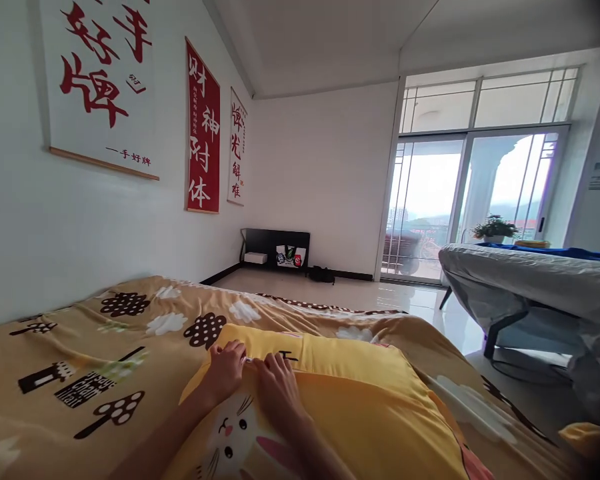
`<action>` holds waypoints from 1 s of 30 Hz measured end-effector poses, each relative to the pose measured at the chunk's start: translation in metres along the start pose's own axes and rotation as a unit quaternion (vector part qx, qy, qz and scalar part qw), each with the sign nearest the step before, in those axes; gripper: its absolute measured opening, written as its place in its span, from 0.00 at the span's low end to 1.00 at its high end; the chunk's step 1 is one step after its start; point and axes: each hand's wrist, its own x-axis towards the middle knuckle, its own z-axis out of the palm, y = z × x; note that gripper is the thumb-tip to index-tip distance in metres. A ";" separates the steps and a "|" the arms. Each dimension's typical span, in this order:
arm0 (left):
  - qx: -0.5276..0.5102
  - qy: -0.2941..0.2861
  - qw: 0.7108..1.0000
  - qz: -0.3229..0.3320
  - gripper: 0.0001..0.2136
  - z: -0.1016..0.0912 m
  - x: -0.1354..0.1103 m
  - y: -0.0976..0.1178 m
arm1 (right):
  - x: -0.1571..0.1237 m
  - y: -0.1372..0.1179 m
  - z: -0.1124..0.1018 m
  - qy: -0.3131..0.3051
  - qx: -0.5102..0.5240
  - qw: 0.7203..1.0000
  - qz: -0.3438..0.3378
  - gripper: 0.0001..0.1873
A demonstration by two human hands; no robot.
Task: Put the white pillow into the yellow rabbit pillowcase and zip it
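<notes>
A yellow pillowcase [360, 413] with a printed white rabbit lies in front of me, looking filled out like a pillow. Along its upper part runs a fold or flap edge. My left hand [229, 365] pinches that edge near the pillowcase's left corner. Right beside it, my right hand [276, 380] is closed on the same edge. A small whitish bit shows between the fingertips of both hands; what it is I cannot make out. The forearms cover part of the rabbit print.
Under the pillowcase spreads a tan patterned blanket [145, 373] over a bed. To the right stands a table [525, 273] under a plastic cover, with a potted plant [495, 229] on it. A low black shelf [275, 237] is by the far wall, near sliding glass doors [425, 200].
</notes>
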 end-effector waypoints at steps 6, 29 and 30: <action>-0.011 -0.040 0.997 -0.059 0.09 0.002 -0.001 -0.026 | -0.009 -0.008 0.027 0.005 -0.032 0.996 -0.085 0.17; 0.045 -0.122 0.990 -0.054 0.08 0.007 0.019 -0.020 | 0.029 -0.038 0.019 -0.144 0.079 0.976 0.140 0.13; 0.047 -0.120 0.990 -0.054 0.09 0.008 0.018 -0.021 | 0.028 -0.038 0.018 -0.147 0.089 0.975 0.142 0.12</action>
